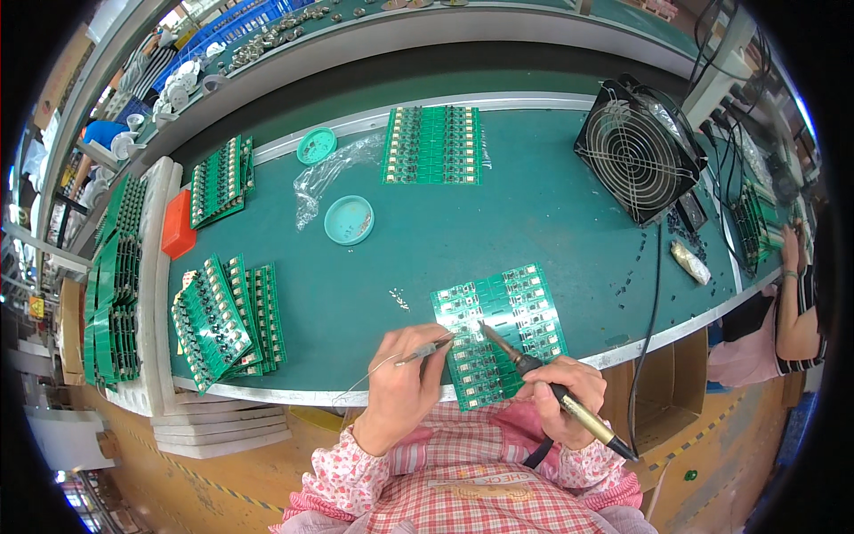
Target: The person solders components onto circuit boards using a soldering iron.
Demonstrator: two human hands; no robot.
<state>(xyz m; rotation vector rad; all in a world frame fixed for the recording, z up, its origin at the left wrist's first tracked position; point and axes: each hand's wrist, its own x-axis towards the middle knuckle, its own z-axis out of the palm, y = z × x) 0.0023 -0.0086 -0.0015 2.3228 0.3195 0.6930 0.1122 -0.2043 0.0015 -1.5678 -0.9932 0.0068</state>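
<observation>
A green circuit board panel [499, 334] with rows of small parts lies tilted at the table's near edge, in front of me. My left hand [398, 384] is closed around slim metal tweezers [425, 350], whose tips reach the panel's left side. A thin, bent wire [366, 377], apparently solder, runs out from that hand. My right hand [570, 397] grips a soldering iron [580, 415] like a pen. The iron's tip points at the middle of the panel, close to the tweezers; whether it touches cannot be made out.
Another panel [432, 145] lies farther back, near two round teal dishes [350, 220] and crumpled clear plastic [331, 175]. Stacked boards [213, 322] and a red box [178, 226] stand left. A black fan [633, 151] and its cable are at right. A person [790, 303] works at far right.
</observation>
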